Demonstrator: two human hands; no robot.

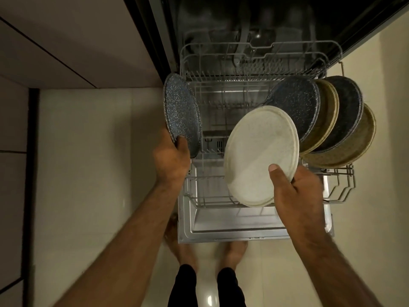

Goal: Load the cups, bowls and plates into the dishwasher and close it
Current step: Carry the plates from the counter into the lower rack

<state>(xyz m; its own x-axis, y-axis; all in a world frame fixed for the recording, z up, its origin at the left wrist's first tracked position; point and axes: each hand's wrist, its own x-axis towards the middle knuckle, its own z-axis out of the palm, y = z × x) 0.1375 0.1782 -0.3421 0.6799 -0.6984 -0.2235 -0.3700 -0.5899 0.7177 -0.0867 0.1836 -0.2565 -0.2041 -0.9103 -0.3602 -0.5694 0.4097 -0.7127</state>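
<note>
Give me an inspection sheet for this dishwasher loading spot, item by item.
Surface: rack pulled out over the open door.
Job's things: four standing plates at the rack's right; blue plate and white plate in hand; no cups or bowls seen.
Clutter: nothing seen.
Grippers: left hand grips the blue plate at the rack's left edge; right hand holds the white plate over the rack.
Cables: nothing seen.
Surroundings: pale floor, cabinet on the left, bare feet.

Tally reads six crockery items, namely dark speckled plate [182,111] ×3, tan plate [359,140] ×2 and white plate [261,156] ×1, plus one dishwasher [243,18], one dishwasher door [221,229], one wire rack [212,203], two hands (left hand [170,158], right hand [296,191]) and two bare feet [234,251].
</note>
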